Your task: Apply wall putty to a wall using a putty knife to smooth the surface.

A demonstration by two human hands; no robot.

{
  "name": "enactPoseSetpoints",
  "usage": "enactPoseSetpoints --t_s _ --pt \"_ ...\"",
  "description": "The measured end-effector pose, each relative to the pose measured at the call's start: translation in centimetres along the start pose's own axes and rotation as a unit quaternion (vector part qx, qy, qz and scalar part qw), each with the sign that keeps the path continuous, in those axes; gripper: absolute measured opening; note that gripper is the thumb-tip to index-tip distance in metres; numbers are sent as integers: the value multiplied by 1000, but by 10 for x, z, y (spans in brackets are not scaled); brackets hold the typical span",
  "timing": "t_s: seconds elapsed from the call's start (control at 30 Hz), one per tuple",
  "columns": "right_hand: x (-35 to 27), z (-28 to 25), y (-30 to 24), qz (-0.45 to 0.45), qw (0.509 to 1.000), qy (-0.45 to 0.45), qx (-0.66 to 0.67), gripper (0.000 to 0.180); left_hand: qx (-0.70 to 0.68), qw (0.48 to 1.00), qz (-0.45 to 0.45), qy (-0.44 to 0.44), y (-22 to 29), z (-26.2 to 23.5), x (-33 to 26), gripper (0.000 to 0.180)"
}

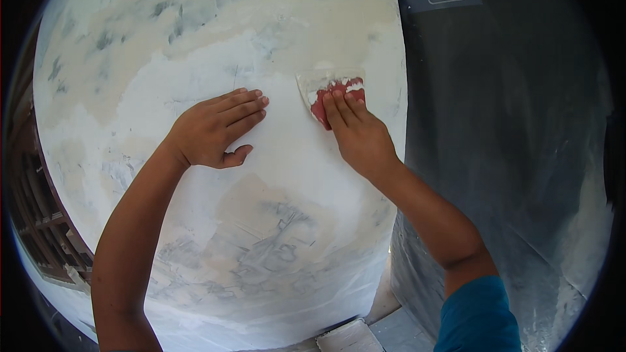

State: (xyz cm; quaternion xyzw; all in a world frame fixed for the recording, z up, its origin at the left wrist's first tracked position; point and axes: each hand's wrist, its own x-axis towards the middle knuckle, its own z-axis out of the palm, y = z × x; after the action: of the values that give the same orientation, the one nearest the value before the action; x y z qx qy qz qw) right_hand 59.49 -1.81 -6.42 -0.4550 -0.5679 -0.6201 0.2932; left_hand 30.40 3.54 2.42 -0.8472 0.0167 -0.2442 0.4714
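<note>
One dark brown slatted frame (pixel 42 215) stands at the far left, from where I watch, next to the curved-looking edge of a large white-coated panel (pixel 280 163). The panel fills the middle of the work area. Its surface carries beige patches (pixel 319 13) toward the top and streaky grey marks (pixel 280 234) below centre.

The person's left forearm (pixel 130 248) is bare and extends up over the left half of the panel. The left hand (pixel 218 127) is flat, back outward, with the fingers together and pointing right; the thumb is set apart and slightly bent. It has hold of nothing. I cannot tell how firmly the palm bears on the surface.

To the right, the right hand (pixel 362 133) is closed on a scraper (pixel 319 112). Extended fingers lie over the red part of the tool; the thumb is hidden from me. The scraper is on the right half of the panel, near its right edge, with the wide pale blade end uppermost. White compound smears both blade and red part.

At lower centre-right lies a white-smeared flat piece (pixel 349 337). A blue sleeve (pixel 481 319) covers the right upper arm. Dark sheeting (pixel 502 111) covers the area at far right.
</note>
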Motion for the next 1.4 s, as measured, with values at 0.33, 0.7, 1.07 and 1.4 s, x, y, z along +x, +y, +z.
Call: enactPoseSetpoints --t_s 0.33,0.7,1.07,1.4 --pt "59 -60 112 235 961 30 143 41 2 1000 6 13 3 -2 5 47" --pt "-23 -102 57 284 868 -268 305 44 -8 1000 -7 -6 1 3 -6 46" --pt "-4 39 97 134 990 1 51 54 -4 1000 5 5 2 -4 6 49" --pt "-129 -74 12 187 927 -205 253 42 -1 1000 2 6 2 1 2 49"
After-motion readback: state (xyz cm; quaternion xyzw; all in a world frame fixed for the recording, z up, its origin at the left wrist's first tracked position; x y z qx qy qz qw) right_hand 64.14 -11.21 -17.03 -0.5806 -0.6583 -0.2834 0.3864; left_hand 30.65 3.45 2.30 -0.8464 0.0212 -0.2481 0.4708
